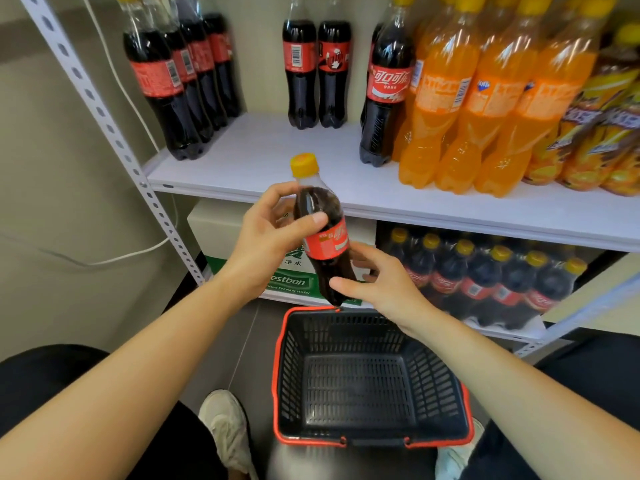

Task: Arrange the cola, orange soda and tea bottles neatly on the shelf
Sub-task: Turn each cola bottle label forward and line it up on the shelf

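Forearms (pixel 138 358): both bare, reaching from the near edge towards the far shelving, above dark-clad knees.
Shelf (pixel 259 157): white upper board with a bare stretch in the middle, which looks like the slot for one more bottle.
Basket (pixel 280 375): black with a red rim, on the floor near the feet, and nothing shows inside it.
Orange soda bottles (pixel 446 109): upright in rows on the right of the board, packed touching.
Cola row (pixel 162 84): upright at far left, running front to back. Two more stand at the far middle, and one is just left of the orange soda.
Tea bottles (pixel 606 126): far right, yellow wrappers, leaning with the lens.
Held cola bottle (pixel 325 244): in the air between basket and board, tilted with its top towards the far left. It is full and dark, so I judge it fairly heavy for its size. The stiff plastic should give a little under a squeeze, and it is not fragile.
Left hand (pixel 266 237): clamped round the bottle's shoulder, thumb across the front, fingers behind.
Right hand (pixel 381 282): fingers spread and mostly straight, thumb laid on the bottle's lower front, steadying rather than gripping.
Red label (pixel 327 242): probably the least slippery band. The narrower waist there looks like the surest place to hold while setting it down.
Yellow cap (pixel 304 165): small and smooth, a poor handle for this weight.
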